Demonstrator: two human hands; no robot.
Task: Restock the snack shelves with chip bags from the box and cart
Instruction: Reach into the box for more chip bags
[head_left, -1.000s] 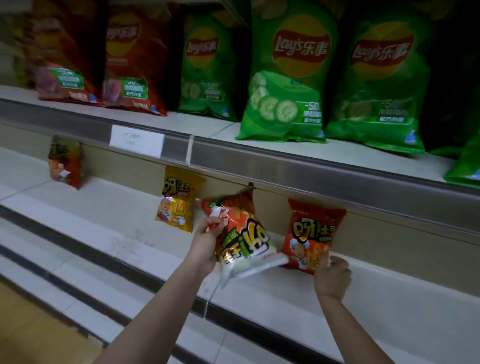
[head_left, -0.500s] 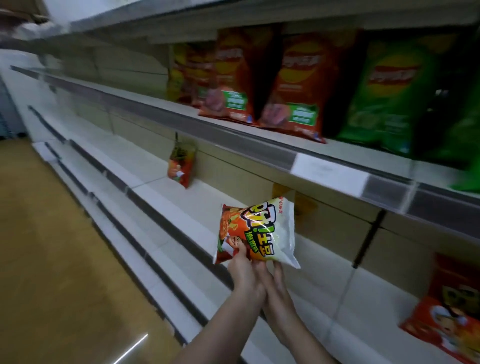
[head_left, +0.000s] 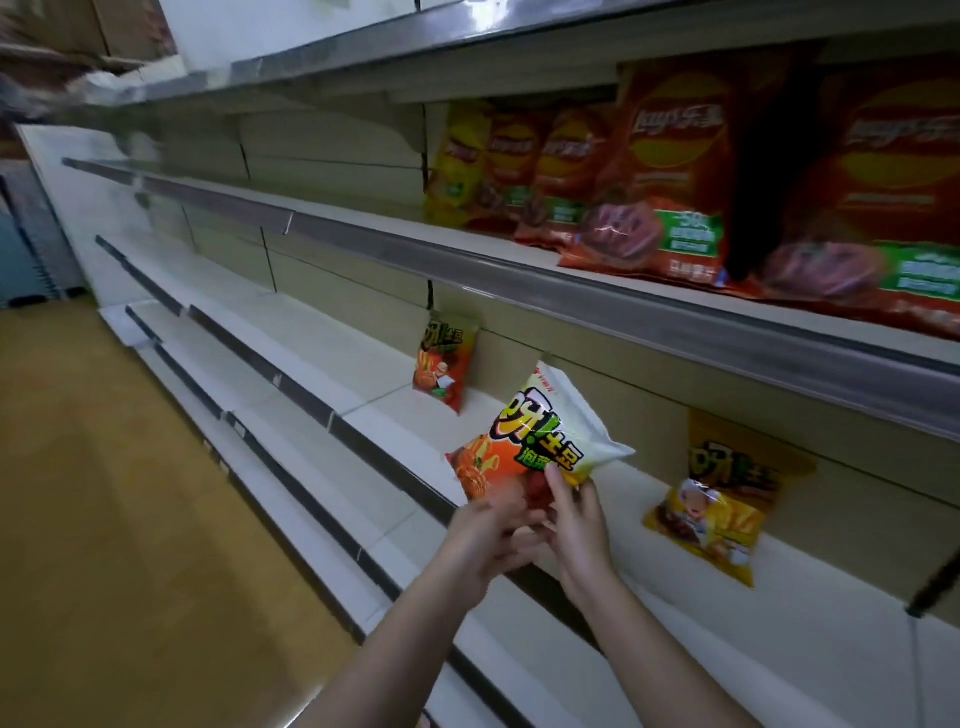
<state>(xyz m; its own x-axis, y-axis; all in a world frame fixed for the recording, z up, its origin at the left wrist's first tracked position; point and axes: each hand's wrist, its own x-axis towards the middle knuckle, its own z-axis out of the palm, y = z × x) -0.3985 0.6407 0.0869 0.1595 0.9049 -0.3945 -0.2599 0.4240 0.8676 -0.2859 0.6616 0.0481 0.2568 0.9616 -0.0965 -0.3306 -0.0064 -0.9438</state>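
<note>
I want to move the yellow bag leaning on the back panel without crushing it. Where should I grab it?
Pinch the yellow bag by its flat top seam, coming from the front and above. It leans back with that edge free, and its puffed middle would crush.

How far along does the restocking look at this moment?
Early, by the look of it. Done: large chip bags line the upper shelf, and a red small bag and a yellow small bag stand on the lower shelf. In hand: the left hand and right hand hold an orange-and-white bag above that shelf, not yet placed. Left: long bare stretches of shelving to the left.
</note>
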